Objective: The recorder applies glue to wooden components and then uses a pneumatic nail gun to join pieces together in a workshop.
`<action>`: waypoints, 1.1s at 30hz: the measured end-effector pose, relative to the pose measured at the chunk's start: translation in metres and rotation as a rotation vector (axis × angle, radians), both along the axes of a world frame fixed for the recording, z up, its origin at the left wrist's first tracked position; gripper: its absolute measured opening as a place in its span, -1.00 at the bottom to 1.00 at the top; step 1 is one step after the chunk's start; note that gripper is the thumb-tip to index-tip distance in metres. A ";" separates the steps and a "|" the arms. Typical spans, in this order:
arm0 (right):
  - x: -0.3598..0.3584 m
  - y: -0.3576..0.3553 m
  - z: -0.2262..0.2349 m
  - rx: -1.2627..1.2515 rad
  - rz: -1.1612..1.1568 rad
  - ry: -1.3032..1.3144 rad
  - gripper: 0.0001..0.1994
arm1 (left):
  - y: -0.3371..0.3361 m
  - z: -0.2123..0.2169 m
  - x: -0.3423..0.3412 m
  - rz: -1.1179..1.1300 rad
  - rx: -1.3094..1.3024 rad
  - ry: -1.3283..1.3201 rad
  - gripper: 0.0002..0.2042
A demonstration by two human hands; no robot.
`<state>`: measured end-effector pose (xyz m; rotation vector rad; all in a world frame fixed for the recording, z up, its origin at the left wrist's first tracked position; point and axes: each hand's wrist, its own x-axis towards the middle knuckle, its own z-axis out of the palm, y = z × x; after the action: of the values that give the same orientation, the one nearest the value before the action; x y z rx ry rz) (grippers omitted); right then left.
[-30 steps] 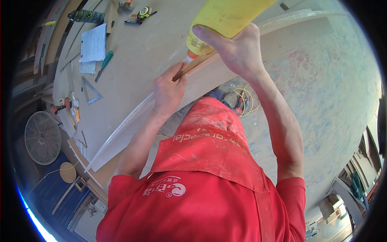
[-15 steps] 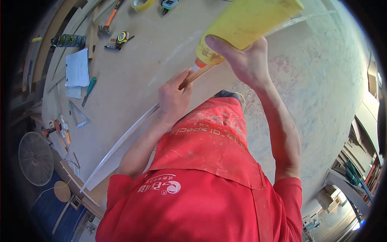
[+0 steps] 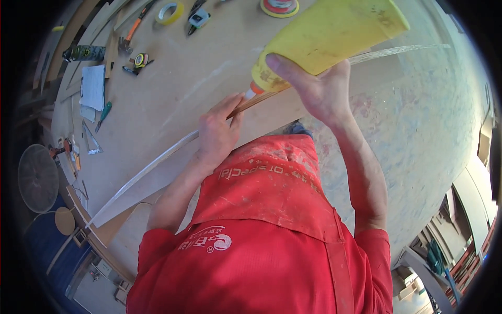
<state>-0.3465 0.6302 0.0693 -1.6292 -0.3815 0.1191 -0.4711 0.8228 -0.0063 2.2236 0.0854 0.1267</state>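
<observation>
Yellow, the smudged bottle (image 3: 327, 42) has barely shifted along the brown strip (image 3: 260, 102) since a second ago, so the same step seems in hand. The right hand's (image 3: 325, 93) grip wraps it, nozzle (image 3: 250, 94) down; the left hand (image 3: 218, 125) pinches the strip alongside. Tape (image 3: 172, 20) lies beyond on the surface (image 3: 157, 97).

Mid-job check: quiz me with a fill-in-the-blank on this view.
1. The right hand holds a large plastic bottle coloured ____.
2. At its lower-left end, the narrow brown wooden strip is touched by the ____ hand.
3. The round yellow tape roll lies to the ____ of the orange-handled claw hammer.

Missing words: yellow; left; right.
</observation>
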 end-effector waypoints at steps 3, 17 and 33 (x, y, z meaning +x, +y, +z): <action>0.024 -0.025 0.001 0.000 0.052 0.010 -0.72 | -0.029 0.003 0.021 0.038 0.041 0.023 -0.63; 0.114 -0.125 -0.001 0.015 0.102 0.037 -0.72 | -0.130 0.012 0.103 0.059 0.027 0.096 -0.62; 0.171 -0.208 0.007 -0.074 0.053 0.031 -0.73 | -0.210 0.016 0.169 -0.012 -0.078 0.089 -0.63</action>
<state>-0.1757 0.4221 0.0758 -1.6889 -0.4011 0.2004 -0.3022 0.6125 0.0099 2.1510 0.1237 0.0179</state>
